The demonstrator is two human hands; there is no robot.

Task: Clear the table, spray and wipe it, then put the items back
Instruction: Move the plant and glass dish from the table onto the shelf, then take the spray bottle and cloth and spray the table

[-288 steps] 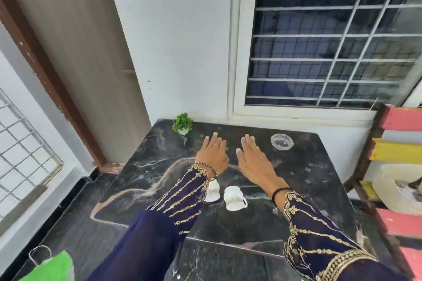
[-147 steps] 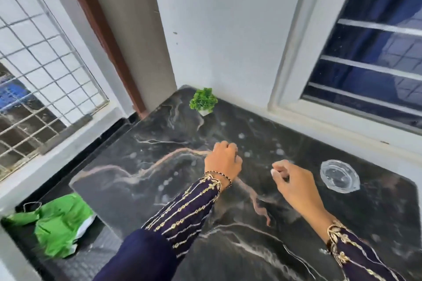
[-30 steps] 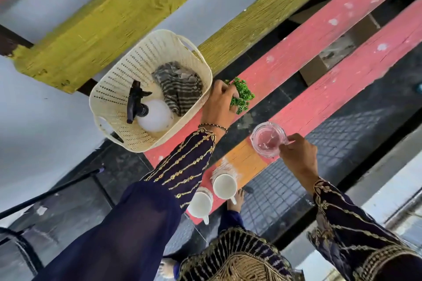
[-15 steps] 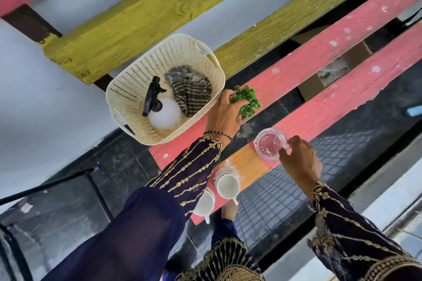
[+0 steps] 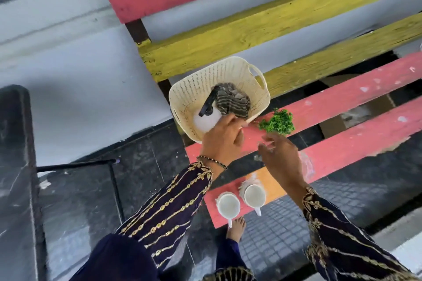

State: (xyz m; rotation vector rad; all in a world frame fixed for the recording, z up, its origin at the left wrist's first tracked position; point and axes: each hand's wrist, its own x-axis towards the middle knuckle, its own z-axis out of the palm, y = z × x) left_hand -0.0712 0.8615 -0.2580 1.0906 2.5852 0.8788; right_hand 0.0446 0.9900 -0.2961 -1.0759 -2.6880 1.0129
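A cream basket (image 5: 230, 68) stands on the painted bench (image 5: 342, 98). Inside lie a white spray bottle (image 5: 205, 122) with a black nozzle and a striped cloth (image 5: 233, 102). My left hand (image 5: 222, 141) reaches over the basket's near rim, fingers apart and touching the bottle and cloth, holding nothing. The small green plant (image 5: 277, 123) sits on a pink slat beside the basket. My right hand (image 5: 282, 157) hovers open and blurred over the clear glass bowl (image 5: 307, 165), which it mostly hides. Two white cups (image 5: 228, 205) (image 5: 254, 196) stand at the bench's near end.
The dark marble table (image 5: 13, 155) shows only as an edge at the far left, with a thin black metal leg (image 5: 114, 180) beside it. The floor is dark tile. My bare foot (image 5: 236, 228) stands below the cups. A pale wall runs behind the bench.
My left hand let go of the plant and moved left to the basket. My right hand released the glass bowl on the bench and opened above it.
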